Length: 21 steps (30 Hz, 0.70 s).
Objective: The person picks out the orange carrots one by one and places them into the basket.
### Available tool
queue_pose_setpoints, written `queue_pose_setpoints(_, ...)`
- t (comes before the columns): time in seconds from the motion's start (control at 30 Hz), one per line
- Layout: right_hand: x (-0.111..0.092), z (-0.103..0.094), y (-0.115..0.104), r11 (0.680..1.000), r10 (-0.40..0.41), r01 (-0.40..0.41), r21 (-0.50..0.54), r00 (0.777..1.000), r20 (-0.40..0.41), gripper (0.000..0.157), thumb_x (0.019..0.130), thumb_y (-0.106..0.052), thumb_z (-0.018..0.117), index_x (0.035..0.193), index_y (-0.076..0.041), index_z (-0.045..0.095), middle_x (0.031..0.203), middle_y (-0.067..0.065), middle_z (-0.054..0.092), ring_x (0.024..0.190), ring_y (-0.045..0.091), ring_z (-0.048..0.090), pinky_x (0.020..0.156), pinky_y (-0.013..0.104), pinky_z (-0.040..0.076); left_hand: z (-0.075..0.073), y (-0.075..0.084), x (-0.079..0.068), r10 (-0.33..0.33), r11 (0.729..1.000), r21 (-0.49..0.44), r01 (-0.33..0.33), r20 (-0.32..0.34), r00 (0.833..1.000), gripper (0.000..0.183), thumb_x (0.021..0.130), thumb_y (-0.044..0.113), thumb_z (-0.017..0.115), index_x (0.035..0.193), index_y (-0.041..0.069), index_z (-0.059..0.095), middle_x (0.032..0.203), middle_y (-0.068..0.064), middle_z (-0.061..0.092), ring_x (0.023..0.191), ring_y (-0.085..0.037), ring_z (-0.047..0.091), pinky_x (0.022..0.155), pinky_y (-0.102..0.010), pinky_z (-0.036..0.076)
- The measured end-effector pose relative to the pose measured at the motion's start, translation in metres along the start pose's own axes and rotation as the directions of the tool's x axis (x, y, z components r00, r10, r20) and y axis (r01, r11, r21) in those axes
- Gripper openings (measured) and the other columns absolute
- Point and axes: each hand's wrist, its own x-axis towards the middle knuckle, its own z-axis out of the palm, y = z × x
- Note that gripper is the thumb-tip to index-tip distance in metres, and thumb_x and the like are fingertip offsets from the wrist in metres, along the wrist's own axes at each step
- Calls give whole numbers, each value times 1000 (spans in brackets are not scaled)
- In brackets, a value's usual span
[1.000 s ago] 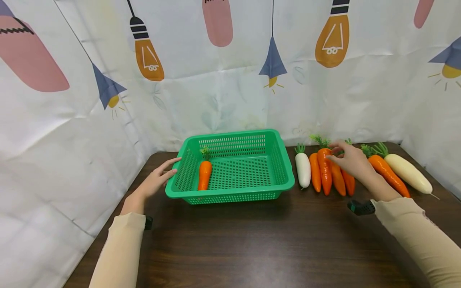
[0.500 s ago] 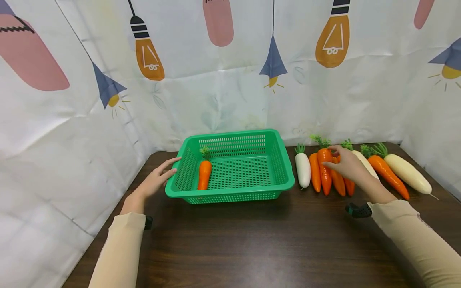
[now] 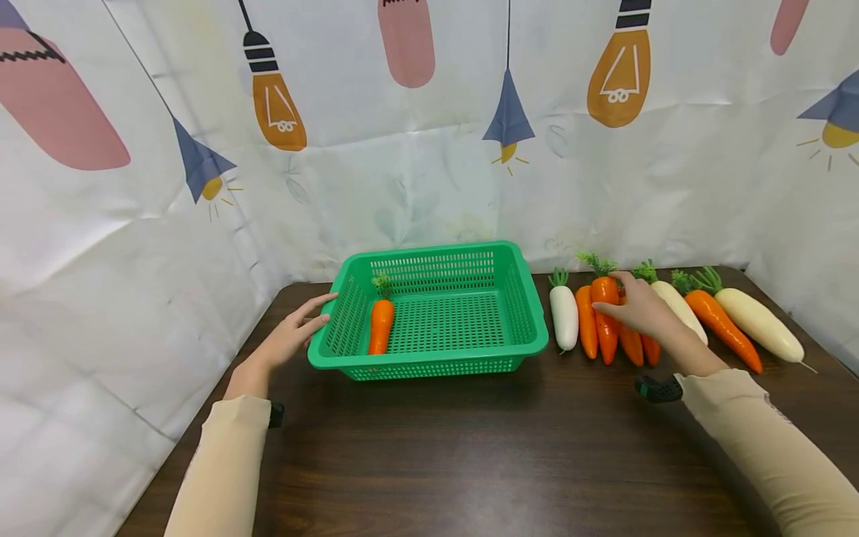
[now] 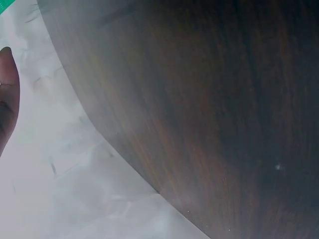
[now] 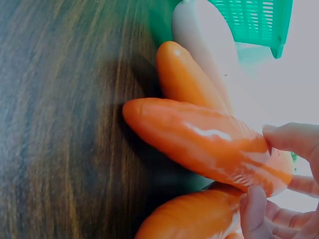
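My right hand [image 3: 646, 306] holds the upper end of a glossy orange carrot [image 3: 608, 339] with a green leafy top. In the right wrist view the thumb lies on one side of this carrot [image 5: 194, 132] and the fingers [image 5: 255, 206] curl against the other. My left hand [image 3: 285, 341] rests with relaxed fingers at the left rim of a green plastic basket [image 3: 429, 360]. Inside the basket, at its left, lies another carrot [image 3: 381, 326]. Only part of the left hand [image 4: 7, 99] shows in the left wrist view.
A white radish [image 3: 564, 319] and a carrot [image 3: 587, 322] lie left of the held carrot. More carrots, partly under the right hand, a white radish [image 3: 681, 309], a carrot [image 3: 725, 328] and a larger white radish [image 3: 760, 322] lie right. A patterned curtain [image 3: 436, 171] hangs behind the table [image 3: 443, 455].
My right hand has moved left and slightly down onto the carrot, closing thumb and fingers round it. The white radish behind that hand has come into view. The left hand has stayed at the basket.
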Motion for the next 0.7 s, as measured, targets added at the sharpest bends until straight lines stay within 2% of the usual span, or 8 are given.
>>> queue_pose_setpoints(0.07,0,0,-1,1000,14,-14,4,1000,3,83,103,-33,64,153,17,21,142,49,30,118,59,46,91,66,46,0,0,0,1,1000,0,-1,2,1000,58,112,27,45,164,12,26,87,-11,59,60,-20,50,62,-39,47)
queue_pose_setpoints(0.17,-1,0,-4,999,26,-26,39,1000,8,81,103,-31,64,154,15,20,141,49,28,100,48,60,77,54,55,0,1,-1,0,1000,3,0,-2,1000,58,112,27,46,164,12,26,85,-9,59,60,-19,50,62,-38,47)
queue_pose_setpoints(0.23,-1,1,-5,998,31,-32,55,999,9,81,103,-29,64,155,14,20,139,49,29,84,39,65,67,45,57,0,1,-1,1,1000,3,-1,-4,1000,58,112,27,46,164,12,27,84,-9,58,61,-19,50,62,-37,47)
queue_pose_setpoints(0.3,0,1,-5,998,31,-31,58,1000,2,80,102,-29,64,154,14,22,140,49,31,78,35,66,65,43,57,0,2,-1,-1,1000,0,1,-7,1000,58,112,26,46,164,12,27,86,-10,59,61,-19,50,62,-37,47)
queue_pose_setpoints(0.4,2,2,-5,999,33,-33,32,999,-12,80,102,-32,65,154,14,24,140,47,35,91,42,65,75,51,56,0,2,-2,-3,1000,-2,3,-7,1000,58,111,26,46,164,11,26,92,-13,62,63,-19,52,63,-36,48)
queue_pose_setpoints(0.5,2,3,-6,999,36,-35,20,999,-31,80,102,-34,65,154,13,26,142,44,37,113,53,54,87,62,50,0,3,-2,-11,1000,0,11,-9,1000,58,111,28,47,164,13,27,92,-14,61,62,-19,52,63,-37,48)
queue_pose_setpoints(0.57,1,4,-7,999,29,-28,20,998,-53,77,102,-33,65,154,11,28,143,42,39,121,56,48,91,66,46,0,3,-2,-14,1000,7,14,-11,1000,58,111,29,47,163,13,28,90,-13,60,62,-19,51,63,-37,47)
queue_pose_setpoints(0.7,1,6,-8,999,14,-11,34,995,-97,70,102,-28,65,154,6,34,141,39,43,120,55,49,89,66,47,1,3,-1,-17,1000,14,17,-14,1000,57,111,30,47,163,14,30,82,-9,56,60,-23,47,62,-39,46)
